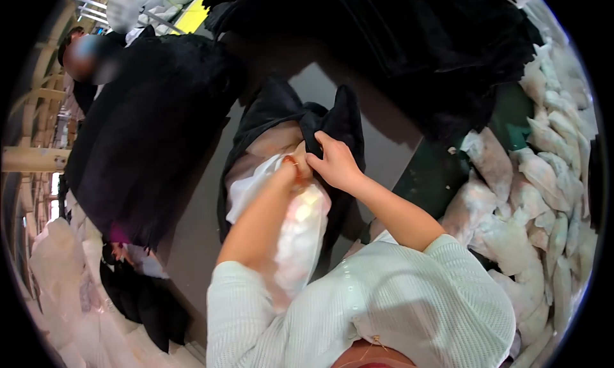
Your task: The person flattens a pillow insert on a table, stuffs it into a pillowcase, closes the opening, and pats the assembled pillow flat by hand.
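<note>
A black fabric piece (268, 102), with two pointed parts at its far end, lies in front of me, and its mouth faces me. In that mouth sits a see-through white bag (297, 234) of light stuffing, which reaches back toward my body. My right hand (336, 162) pinches the black fabric's edge between thumb and fingers. Close beside it, my left hand (289, 168) reaches in at the opening, on top of the bag. Its fingers are hidden there, and the forearm is blurred. An orange-red band shows at the left wrist.
A large stack of black fabric (422, 42) covers the far right of the grey table (195, 240). Another black pile (150, 131) stands at left. Several filled translucent bags (537, 176) are heaped along the right. Another person (89, 61) is at the far left.
</note>
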A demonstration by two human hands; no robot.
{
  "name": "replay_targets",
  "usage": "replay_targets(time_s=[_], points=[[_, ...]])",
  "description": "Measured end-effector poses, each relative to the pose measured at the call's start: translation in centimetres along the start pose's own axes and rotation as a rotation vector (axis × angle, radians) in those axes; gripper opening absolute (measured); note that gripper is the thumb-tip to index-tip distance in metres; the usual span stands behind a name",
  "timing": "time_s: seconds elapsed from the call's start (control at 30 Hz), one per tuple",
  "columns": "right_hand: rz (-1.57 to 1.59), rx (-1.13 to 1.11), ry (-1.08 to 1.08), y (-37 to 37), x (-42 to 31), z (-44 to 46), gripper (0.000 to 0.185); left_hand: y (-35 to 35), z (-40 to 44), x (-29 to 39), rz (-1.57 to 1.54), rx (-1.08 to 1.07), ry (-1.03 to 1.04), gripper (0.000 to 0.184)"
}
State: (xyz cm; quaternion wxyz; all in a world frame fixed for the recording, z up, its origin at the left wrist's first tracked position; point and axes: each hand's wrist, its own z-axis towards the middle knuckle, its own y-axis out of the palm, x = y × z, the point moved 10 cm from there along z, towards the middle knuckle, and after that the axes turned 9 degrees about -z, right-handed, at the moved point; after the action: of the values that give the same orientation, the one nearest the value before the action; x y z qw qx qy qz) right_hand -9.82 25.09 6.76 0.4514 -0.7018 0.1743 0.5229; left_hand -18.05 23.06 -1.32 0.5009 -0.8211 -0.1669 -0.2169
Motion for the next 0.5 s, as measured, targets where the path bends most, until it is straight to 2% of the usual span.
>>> replay_targets(time_s=[0.07, 0.13, 0.2, 0.27, 0.33, 0.43, 0.5], points=[[-0.161, 0.284, -0.165, -2.5, 0.3, -0.3, 0.031, -0.1, -0.9, 1.4, -0.243, -0.171, 0.008, 0.040], [-0.247, 0.184, -0.049, -2.4, 1.0, -0.5, 0.031, 1.2, -0.3, 3.1, 0.546, -0.341, 0.032, 0.044], [-0.248, 0.081, -0.016, -0.9, 0.8, -0.9, 0.034, 1.4, 2.0, 3.8, 0.544, -0.235, 0.086, 0.044], [-0.094, 0.083, 0.022, 0.3, 1.0, -1.3, 0.036, 1.4, 5.1, 3.5, 0.441, -0.111, 0.092, 0.045], [-0.113, 0.061, 0.062, 0.3, 3.3, -0.3, 0.037, 0.9, 7.2, 3.1, 0.382, -0.034, 0.080, 0.045], [-0.249, 0.163, -0.089, -2.1, 2.8, -1.0, 0.039, -0.6, 7.7, 2.7, 0.303, 0.009, 0.072, 0.046], [-0.258, 0.150, -0.016, -2.2, 4.1, -1.3, 0.039, -1.6, 7.4, 2.6, 0.254, 0.022, 0.079, 0.046]])
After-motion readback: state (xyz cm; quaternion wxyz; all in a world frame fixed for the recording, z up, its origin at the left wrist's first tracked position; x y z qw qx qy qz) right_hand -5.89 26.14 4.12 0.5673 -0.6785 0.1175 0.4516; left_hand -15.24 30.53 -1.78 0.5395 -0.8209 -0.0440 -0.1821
